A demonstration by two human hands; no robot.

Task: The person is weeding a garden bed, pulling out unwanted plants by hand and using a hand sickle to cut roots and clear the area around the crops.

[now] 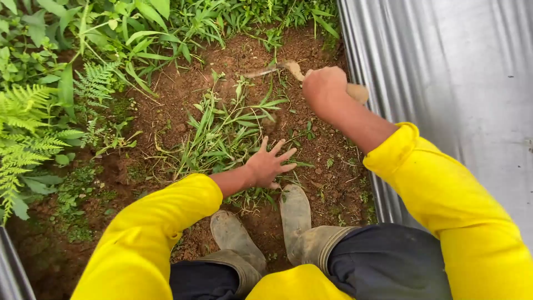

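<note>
I look down at red-brown soil with patches of grass. My right hand [323,88] is closed around the wooden handle [357,91] of a small hand tool whose thin blade [265,70] points left over the soil. My left hand [270,164] reaches forward with its fingers spread, just above or touching a clump of grass [222,130]. Both arms wear bright yellow sleeves. My two muddy rubber boots [296,214] stand on the soil just below the left hand.
A corrugated metal sheet [444,78] runs along the right side as a wall. Ferns [28,130] and dense green weeds [139,28] crowd the left and top. Another metal edge [8,266] shows at the bottom left.
</note>
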